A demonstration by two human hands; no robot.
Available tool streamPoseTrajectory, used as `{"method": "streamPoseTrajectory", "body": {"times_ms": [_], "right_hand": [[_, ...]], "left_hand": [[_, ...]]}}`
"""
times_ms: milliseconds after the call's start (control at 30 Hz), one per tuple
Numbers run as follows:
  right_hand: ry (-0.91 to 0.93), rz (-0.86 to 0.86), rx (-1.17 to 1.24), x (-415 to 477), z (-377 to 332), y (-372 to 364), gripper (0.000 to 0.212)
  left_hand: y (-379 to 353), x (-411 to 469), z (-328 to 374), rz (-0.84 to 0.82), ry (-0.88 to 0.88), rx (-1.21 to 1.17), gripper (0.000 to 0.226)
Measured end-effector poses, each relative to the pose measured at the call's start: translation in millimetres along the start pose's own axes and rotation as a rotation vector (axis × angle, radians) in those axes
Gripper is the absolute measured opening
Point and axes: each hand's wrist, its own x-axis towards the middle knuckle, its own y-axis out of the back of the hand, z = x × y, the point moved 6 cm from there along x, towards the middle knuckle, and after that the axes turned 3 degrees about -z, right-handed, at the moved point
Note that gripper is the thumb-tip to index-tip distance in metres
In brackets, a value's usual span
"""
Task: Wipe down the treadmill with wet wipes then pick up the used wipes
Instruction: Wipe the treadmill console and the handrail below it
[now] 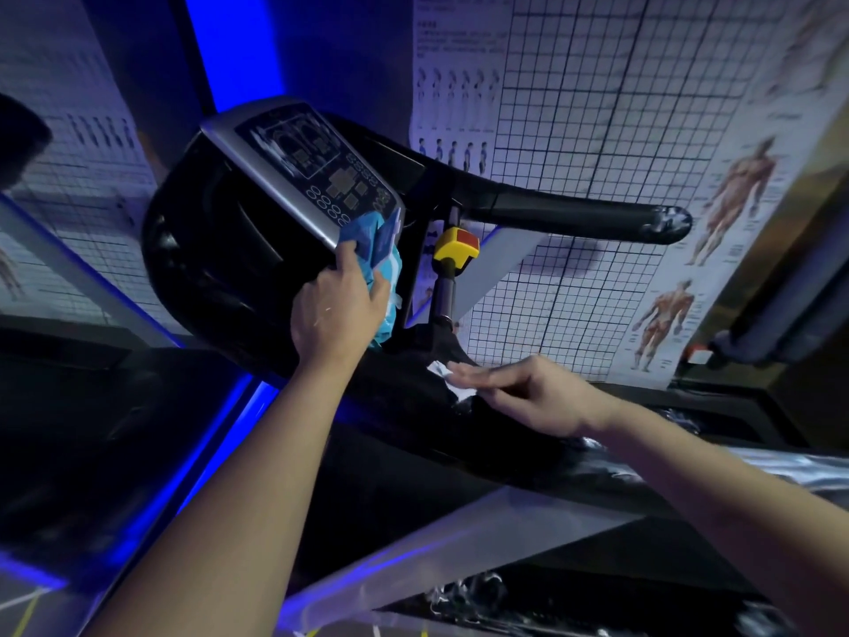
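The treadmill's (404, 406) rounded, glossy black console (206, 250) carries a flat silver button panel. At its lower edge the left hand (337, 310) curls round a crinkly blue wipe pack (385, 257). Further right, the right hand (528, 393), fingers straight and flat, presses a crumpled white wipe (440, 370) onto the black cover.

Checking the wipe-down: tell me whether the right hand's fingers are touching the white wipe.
Touching. The head view shows the right hand with straight fingers flat on the white wipe, no gap between.
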Motion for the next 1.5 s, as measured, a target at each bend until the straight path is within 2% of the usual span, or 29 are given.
{"method": "streamPoseTrajectory", "body": {"times_ms": [133,267,333,433,500,700,933,1133,1233,1400,1500], "right_hand": [[0.021,0.033,-0.038,-22.0,-6.7,-2.2,0.044],[-0.074,-0.064,0.027,-28.3,-8.5,9.6,0.041],[-0.162,0.046,0.089,-15.3,-1.4,28.8,0.037],[-0.279,0.342,0.215,20.1,24.4,52.9,0.028],[-0.343,0.409,0.293,48.9,38.8,52.1,0.026],[-0.335,0.271,0.331,72.8,54.8,9.2,0.035],[-0.258,0.163,0.21,32.0,33.6,16.6,0.028],[-0.275,0.231,0.059,-8.6,11.2,3.3,0.036],[-0.245,0.318,0.042,-26.5,-5.9,-8.6,0.042],[-0.137,0.654,-0.189,-60.1,-18.7,-53.5,0.053],[-0.121,0.758,-0.238,-77.6,-15.2,-89.5,0.061]], "left_hand": [[-1.9,0.5,-1.5,0.002,0.005,0.009,0.042],[-3.4,0.6,-1.4,-0.006,0.012,0.032,0.044],[-3.1,0.5,-1.4,-0.002,0.012,0.03,0.045],[-2.7,0.1,-1.5,-0.006,0.011,0.033,0.045],[-2.4,0.5,-1.2,-0.009,0.006,0.034,0.046],[-2.4,1.4,-2.5,-0.004,0.003,0.02,0.047],[-3.1,1.7,-3.1,-0.018,0.014,0.015,0.048],[1.5,-1.6,2.8,-0.055,-0.034,-0.003,0.047],[4.8,-5.1,4.6,-0.038,-0.056,-0.051,0.046],[8.7,-10.6,3.8,0.018,-0.041,-0.124,0.048],[9.6,-12.2,5.3,0.019,-0.06,-0.12,0.047]]}}
